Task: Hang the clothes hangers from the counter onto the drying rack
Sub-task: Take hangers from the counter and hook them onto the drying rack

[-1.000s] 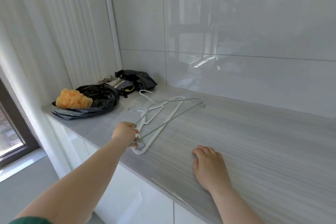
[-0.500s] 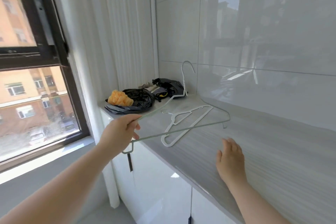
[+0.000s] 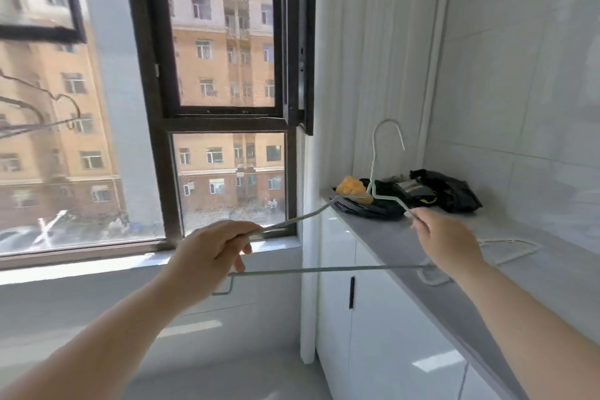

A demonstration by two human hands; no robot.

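A pale green wire hanger [image 3: 324, 269] is held in the air in front of the counter, hook pointing up. My left hand [image 3: 207, 253] grips its left shoulder end. My right hand [image 3: 444, 239] pinches its right shoulder, fingers curled round the wire. A white plastic hanger [image 3: 506, 247] lies flat on the grey counter [image 3: 396, 243] just behind my right hand, partly hidden by it. No drying rack is in view.
At the counter's far end sit a black plastic bag [image 3: 373, 204] with an orange bundle [image 3: 350, 187] on it and another black bag [image 3: 448, 188]. A dark-framed window [image 3: 227, 120] fills the left. White cabinets [image 3: 373, 318] stand below the counter.
The green hanger came off the counter and swung left toward the window as the view turned. My right hand left the counter and took hold of the hanger's right shoulder.
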